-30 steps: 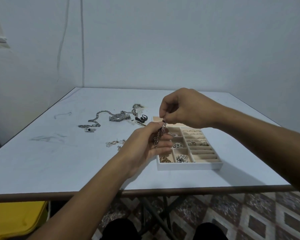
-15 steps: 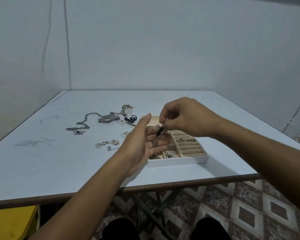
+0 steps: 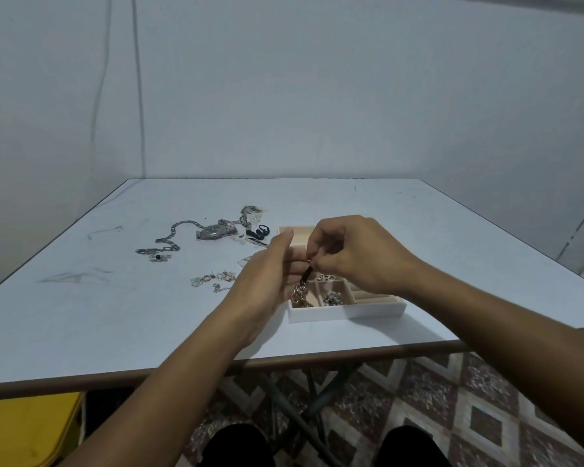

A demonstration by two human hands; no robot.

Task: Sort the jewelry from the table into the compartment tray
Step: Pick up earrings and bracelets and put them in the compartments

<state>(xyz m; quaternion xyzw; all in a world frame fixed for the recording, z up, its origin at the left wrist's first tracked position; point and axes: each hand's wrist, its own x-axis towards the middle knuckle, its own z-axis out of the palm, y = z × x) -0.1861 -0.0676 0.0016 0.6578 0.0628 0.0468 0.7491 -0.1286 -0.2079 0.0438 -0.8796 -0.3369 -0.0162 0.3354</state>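
My right hand (image 3: 351,254) is pinching the chain (image 3: 300,294), hanging near-vertically into the tray (image 3: 348,312). My left hand (image 3: 267,281) is hovering straight-fingered beside it.

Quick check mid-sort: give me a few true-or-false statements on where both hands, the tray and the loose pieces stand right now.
1. The right hand pinches a metal link chain that hangs down into the white compartment tray. True.
2. The silver wristwatch already lies in the tray. False: it lies on the white table, left of the tray.
3. The left hand has its grip on the wristwatch. False: its fingers are straight, close beside the chain.
4. Small pearly pieces sit in a near compartment of the tray. True.
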